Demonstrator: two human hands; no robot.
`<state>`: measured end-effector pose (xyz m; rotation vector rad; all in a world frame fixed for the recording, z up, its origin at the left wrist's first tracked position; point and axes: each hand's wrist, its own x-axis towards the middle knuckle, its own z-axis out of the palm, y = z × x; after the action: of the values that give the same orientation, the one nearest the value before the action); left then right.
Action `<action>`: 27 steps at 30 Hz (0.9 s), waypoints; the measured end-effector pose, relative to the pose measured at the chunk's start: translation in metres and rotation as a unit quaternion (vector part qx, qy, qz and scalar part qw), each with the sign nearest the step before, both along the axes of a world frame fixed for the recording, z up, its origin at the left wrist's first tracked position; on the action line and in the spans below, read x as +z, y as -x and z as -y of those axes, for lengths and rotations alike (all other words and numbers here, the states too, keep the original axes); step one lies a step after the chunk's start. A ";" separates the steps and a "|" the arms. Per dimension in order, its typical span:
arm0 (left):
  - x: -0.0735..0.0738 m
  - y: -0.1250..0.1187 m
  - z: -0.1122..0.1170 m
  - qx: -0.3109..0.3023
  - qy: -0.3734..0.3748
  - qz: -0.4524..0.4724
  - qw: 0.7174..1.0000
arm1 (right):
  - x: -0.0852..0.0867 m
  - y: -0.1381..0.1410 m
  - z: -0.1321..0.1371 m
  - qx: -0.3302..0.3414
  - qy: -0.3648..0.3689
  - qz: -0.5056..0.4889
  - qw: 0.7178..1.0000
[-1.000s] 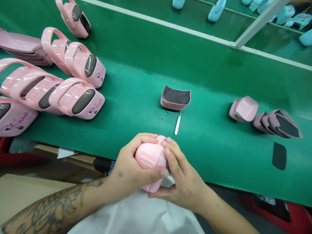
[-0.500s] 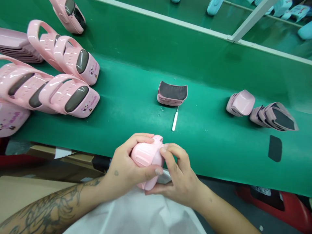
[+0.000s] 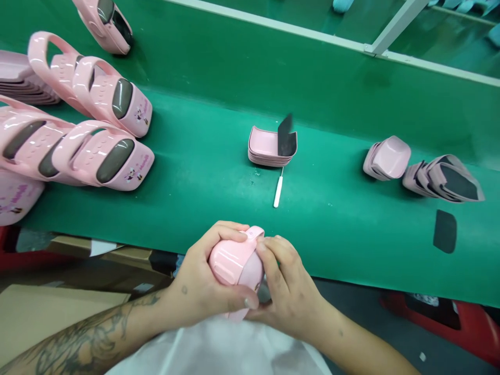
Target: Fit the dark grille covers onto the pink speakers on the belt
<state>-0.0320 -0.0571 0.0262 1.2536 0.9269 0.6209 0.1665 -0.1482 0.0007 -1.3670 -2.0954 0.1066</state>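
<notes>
While palm-inward, left hand (image 3: 203, 278) and right hand (image 3: 289, 291) in snug grip around pink housing (image 3: 234, 258).

You can read no wording for certain: toward your ten o'clock, the pink housings (image 3: 104, 156) carry magenta lettering (image 3: 17, 195), too blurred to spell out; the pink piece (image 3: 230, 260) you hold shows a tiny, unreadable mark (image 3: 257, 286).

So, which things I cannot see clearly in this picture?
Head view: part of pink shell, covered by left hand and right hand.
Head view: raised dark pad, blurred.
Head view: tip of white tool, too small.
Head view: tray stack, cut by left edge.
Head view: blue object, cut by top edge.
</notes>
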 end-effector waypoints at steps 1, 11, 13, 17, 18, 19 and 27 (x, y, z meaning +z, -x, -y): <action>-0.001 0.001 0.002 -0.002 0.008 0.002 1.000 | -0.001 0.001 0.002 -0.004 -0.002 0.006 1.000; -0.005 0.002 0.007 -0.001 -0.005 0.023 1.000 | -0.002 0.009 0.005 -0.043 -0.025 -0.009 0.999; -0.004 0.002 0.007 -0.004 -0.008 0.029 1.000 | -0.004 0.008 0.005 -0.038 -0.024 -0.016 0.999; -0.004 0.001 0.007 -0.001 -0.010 0.040 0.999 | -0.007 0.007 0.004 -0.027 -0.029 -0.035 0.999; -0.004 0.001 0.007 0.001 -0.012 0.043 0.999 | -0.007 0.007 0.003 -0.025 -0.031 -0.041 0.998; -0.004 0.001 0.006 0.003 -0.014 0.045 0.999 | -0.007 0.007 0.003 -0.024 -0.032 -0.047 0.998; -0.008 0.002 0.007 0.020 0.007 0.061 0.998 | -0.008 0.007 0.002 -0.005 -0.027 -0.076 0.997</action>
<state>-0.0338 -0.0636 0.0186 1.1740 0.8544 0.7143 0.1593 -0.1501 -0.0075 -1.2955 -1.9512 0.1444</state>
